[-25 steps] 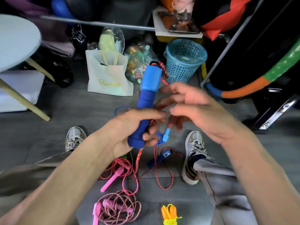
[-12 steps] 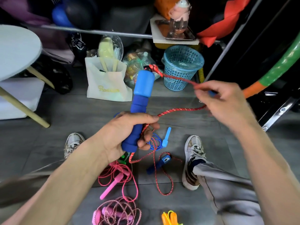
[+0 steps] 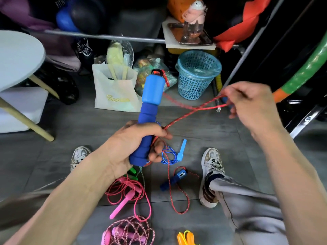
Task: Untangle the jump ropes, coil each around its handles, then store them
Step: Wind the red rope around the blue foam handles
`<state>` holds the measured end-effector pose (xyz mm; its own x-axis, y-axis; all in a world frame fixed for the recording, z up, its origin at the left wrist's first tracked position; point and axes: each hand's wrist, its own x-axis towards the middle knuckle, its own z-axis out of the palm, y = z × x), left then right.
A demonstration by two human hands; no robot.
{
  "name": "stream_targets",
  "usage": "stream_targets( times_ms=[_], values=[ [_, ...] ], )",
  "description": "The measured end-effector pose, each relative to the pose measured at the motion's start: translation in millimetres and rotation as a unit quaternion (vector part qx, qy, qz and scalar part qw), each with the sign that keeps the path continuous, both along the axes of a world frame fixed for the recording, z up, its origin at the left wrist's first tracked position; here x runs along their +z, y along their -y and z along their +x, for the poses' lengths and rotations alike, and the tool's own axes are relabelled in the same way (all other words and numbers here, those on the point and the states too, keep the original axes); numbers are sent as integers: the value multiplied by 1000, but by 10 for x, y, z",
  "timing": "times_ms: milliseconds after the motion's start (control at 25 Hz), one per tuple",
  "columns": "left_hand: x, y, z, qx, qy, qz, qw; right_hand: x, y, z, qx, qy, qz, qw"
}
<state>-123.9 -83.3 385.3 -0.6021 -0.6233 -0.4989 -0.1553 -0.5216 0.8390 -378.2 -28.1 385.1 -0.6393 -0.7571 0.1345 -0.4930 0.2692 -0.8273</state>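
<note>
Nearest the camera: coiled pink-white rope bundle point(image 3: 130, 231) and orange handles point(image 3: 185, 238) on floor point(image 3: 221, 129), look done already. Loose pink rope point(image 3: 127, 193) with pink handle point(image 3: 122, 205) just beyond, not coiled. Second blue handle point(image 3: 174, 179) lying on floor between the shoes, red rope point(image 3: 178, 197) looping round it. Thin blue rope point(image 3: 170, 154) with light-blue handle point(image 3: 182, 150) a bit further, under the raised hand.

Mid: left hand point(image 3: 134, 145) wrapped tight round lower foam of big blue handle point(image 3: 149, 117), held upright; red rope also pinned under its fingers. Right hand point(image 3: 251, 105) out to the right, fingertips pinching red rope, two strands crossing between the hands.

Change over last second: right hand gone from beside the handle to well out right, rope pulled from slack to a long taut loop. Likely drawing out length for a wrap round the handle; coiling of this rope barely started, other end on floor.

Far: blue mesh basket point(image 3: 198, 75), white paper bag point(image 3: 115, 92), possible storage spots, unclear which.
</note>
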Motion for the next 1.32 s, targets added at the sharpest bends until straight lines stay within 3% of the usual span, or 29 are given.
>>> stream_targets(
  times_ms=[80,160,240,320,360,440,560,640,720,800,840,920,1000,1080,1160,1240,1320],
  values=[
    [-12,2,6,3,-4,-3,1000,-72,-40,-138,-27,-114,62,991],
    [-24,-11,-4,2,-11,-8,1000,-113,-29,7,28,-135,96,986],
    [-32,-15,-19,2,-14,-11,1000,-73,-14,347,139,-27,71,987],
    [-34,-12,-37,4,-16,-12,1000,13,-9,657,287,145,56,945],
    [-36,-8,-45,6,-14,-15,1000,47,-11,748,342,181,66,920],
    [-42,4,-57,11,-11,-24,1000,66,2,753,381,113,87,914],
    [-60,47,-46,13,7,-37,999,21,52,414,233,-100,11,967],
    [-53,77,-18,21,10,-36,999,28,41,59,59,-121,-42,990],
    [-37,91,6,35,1,-37,999,-3,-23,-186,-64,-166,4,984],
    [-18,79,8,41,-6,-37,998,-68,-31,-165,-55,-205,85,974],
    [-11,66,2,39,-9,-36,999,-80,-16,-37,-2,-168,98,981],
    [-7,49,-10,33,-10,-35,999,-46,-7,355,189,44,82,978],
    [-11,41,-18,24,-10,-36,999,36,-4,659,341,225,78,909],
    [-15,30,-26,15,-9,-37,999,83,-4,751,399,222,98,884],
    [-20,14,-34,7,-8,-33,999,60,35,658,343,155,93,922],
    [-28,19,-35,9,-4,-32,999,12,83,431,202,59,75,975],
    [-29,40,-27,16,-1,-34,999,-20,76,149,48,-77,49,995]
  ],
)
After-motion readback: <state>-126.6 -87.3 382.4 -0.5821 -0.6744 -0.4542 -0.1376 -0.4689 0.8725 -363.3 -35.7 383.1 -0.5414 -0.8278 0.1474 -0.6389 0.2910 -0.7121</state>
